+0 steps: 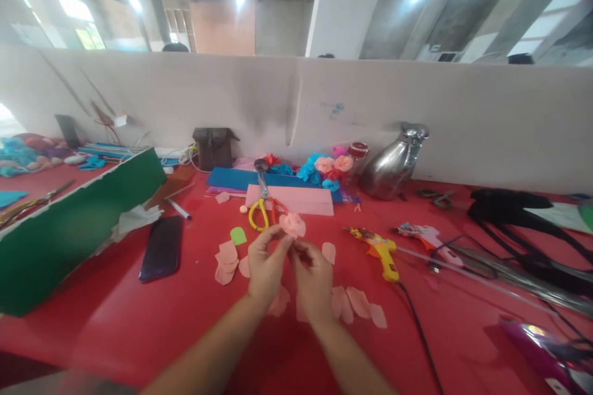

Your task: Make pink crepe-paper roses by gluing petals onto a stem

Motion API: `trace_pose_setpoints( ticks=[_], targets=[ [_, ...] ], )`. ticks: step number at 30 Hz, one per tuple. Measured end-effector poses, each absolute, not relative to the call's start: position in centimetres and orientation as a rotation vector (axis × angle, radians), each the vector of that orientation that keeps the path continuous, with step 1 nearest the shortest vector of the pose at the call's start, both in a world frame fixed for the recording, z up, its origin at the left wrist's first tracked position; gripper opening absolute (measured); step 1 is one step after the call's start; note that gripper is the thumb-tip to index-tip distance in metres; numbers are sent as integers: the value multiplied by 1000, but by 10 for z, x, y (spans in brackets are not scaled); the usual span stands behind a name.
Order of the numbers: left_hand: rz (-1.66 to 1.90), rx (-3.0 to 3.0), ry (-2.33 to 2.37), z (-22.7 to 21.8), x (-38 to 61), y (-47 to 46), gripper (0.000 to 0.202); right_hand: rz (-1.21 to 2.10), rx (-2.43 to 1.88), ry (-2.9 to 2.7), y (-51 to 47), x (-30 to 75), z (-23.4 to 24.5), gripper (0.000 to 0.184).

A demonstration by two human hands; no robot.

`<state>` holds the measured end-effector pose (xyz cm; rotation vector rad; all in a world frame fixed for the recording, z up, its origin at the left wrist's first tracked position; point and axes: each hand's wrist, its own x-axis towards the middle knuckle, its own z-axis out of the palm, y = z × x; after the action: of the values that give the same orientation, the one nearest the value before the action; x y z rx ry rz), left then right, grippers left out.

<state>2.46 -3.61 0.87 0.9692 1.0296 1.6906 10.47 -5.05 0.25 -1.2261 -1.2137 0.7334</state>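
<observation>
A pink paper flower (293, 224) is pinched between my two hands above the middle of the red table. My left hand (267, 264) grips it from the left, thumb and fingers at its base. From the right, my right hand (312, 274) closes its fingertips at the underside of the same flower. Loose pink paper petals (226, 261) lie left of my hands, beside a green paper piece (238, 236). More pink petals (359, 302) are spread to the right. Just behind the flower lie scissors with a yellow and a red handle (258, 216).
Yellow glue gun (382, 254) and a second glue gun (428, 239) lie right, with cords. A phone (161, 248) and green board (78, 234) are left. Behind stand a metal jug (393, 163), finished paper flowers (324, 166) and pink paper sheets (315, 200).
</observation>
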Motion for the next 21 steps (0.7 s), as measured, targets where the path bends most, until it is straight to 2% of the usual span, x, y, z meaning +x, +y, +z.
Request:
trace_pose_setpoints(
  ticks=[6,12,21],
  targets=[
    [1732,1019,1010,12,27,-39,16,728,-1222,-1225,-52,104,4,17],
    [1668,765,854,13,29,-37,23,709,-1249,-1246,-53,103,3,17],
    [1464,593,717,-1,29,-28,17,692,-1282,-1225,-52,105,5,16]
  ],
)
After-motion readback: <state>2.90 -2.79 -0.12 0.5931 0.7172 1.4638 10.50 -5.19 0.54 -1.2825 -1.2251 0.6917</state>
